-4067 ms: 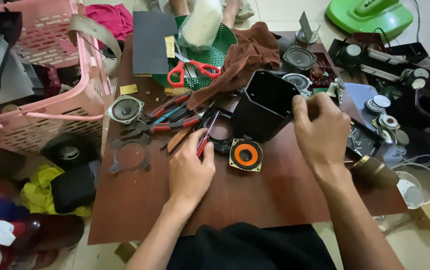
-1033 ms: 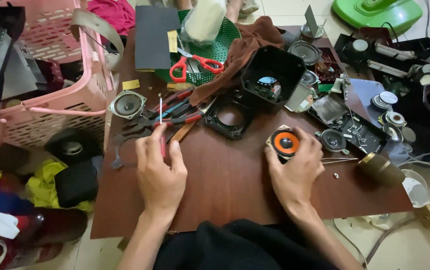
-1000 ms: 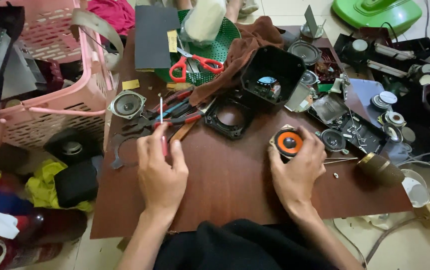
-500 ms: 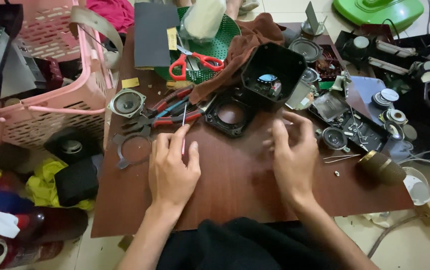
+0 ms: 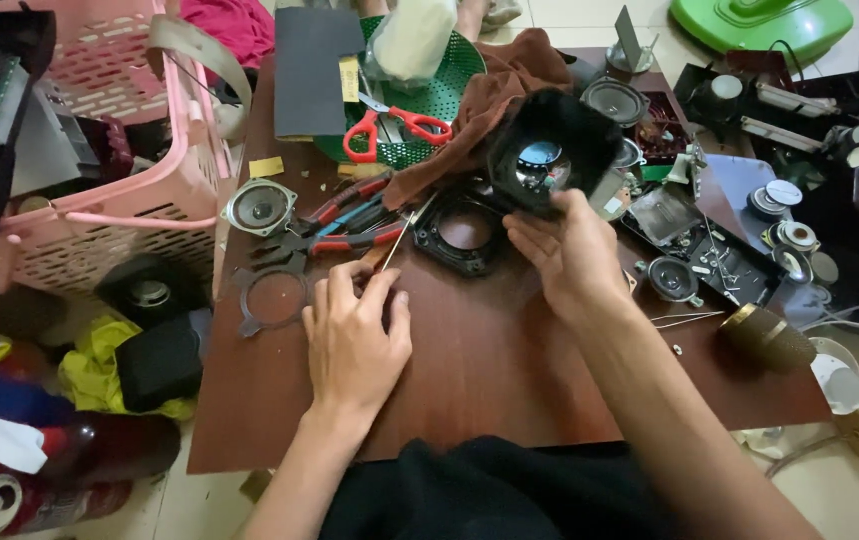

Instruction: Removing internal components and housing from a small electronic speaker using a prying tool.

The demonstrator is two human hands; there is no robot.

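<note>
On the dark brown wooden table (image 5: pixel 510 370), the left hand (image 5: pixel 355 335) rests palm down, its fingers curled loosely around the lower end of a thin screwdriver with a pale metal shaft (image 5: pixel 405 228); the shaft slants up and to the right, away from the fingertips, toward a black square speaker frame with a round hole (image 5: pixel 466 232). Whether the fingers truly pinch the handle or only lie over it cannot be told, since the hand covers it.

The right hand (image 5: pixel 570 250) reaches forward with fingers spread and bent, its fingertips touching the lower edge of a black box-shaped speaker housing (image 5: pixel 550 150), which stands tilted at the far middle of the table with its open face turned toward the camera (a shiny round part shows inside). The hand touches the housing rather than closing around it.

Just left of the screwdriver lie pliers with red and blue handles (image 5: pixel 345 225), beside a small round grey speaker cone (image 5: pixel 261 206) and a flat dark ring-shaped gasket (image 5: pixel 275 298). Behind the housing, a brown cloth (image 5: pixel 495 95) drapes over a green perforated tray (image 5: pixel 450 90) that holds red-handled scissors (image 5: pixel 395 128). A pink plastic laundry basket (image 5: pixel 120 215) stands off the table's left edge.
</note>
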